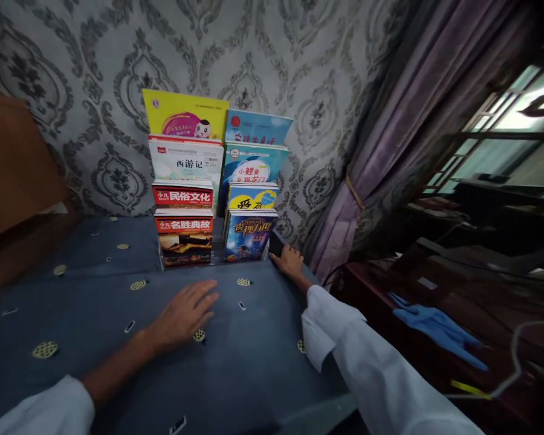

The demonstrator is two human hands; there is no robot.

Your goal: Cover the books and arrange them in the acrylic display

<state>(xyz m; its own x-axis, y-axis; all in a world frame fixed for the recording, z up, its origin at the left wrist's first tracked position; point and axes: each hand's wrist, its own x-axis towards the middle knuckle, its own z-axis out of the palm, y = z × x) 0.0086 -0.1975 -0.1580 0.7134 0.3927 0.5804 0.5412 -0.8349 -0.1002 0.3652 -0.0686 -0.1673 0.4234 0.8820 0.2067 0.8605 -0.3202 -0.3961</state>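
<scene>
Book rack (217, 257), far centre of blue cloth (95, 314); likely stiff, top-heavy; best held at base corners; right hand (290, 261) closed on its right corner; left hand (185, 314) open, flat on cloth.

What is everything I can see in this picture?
books: eight, bright covers, tiered in two columns on a rack against the wall
cloth: one, dark blue with pale dots, covers the table
wallpaper: grey, patterned, behind the rack
curtain: one, purple, tied back, right
blue glove: one, on the dark wooden furniture, right
window: one, far right
left hand: flat on the cloth, open
right hand: white sleeve, at the rack's lower right corner; grip unclear
</scene>
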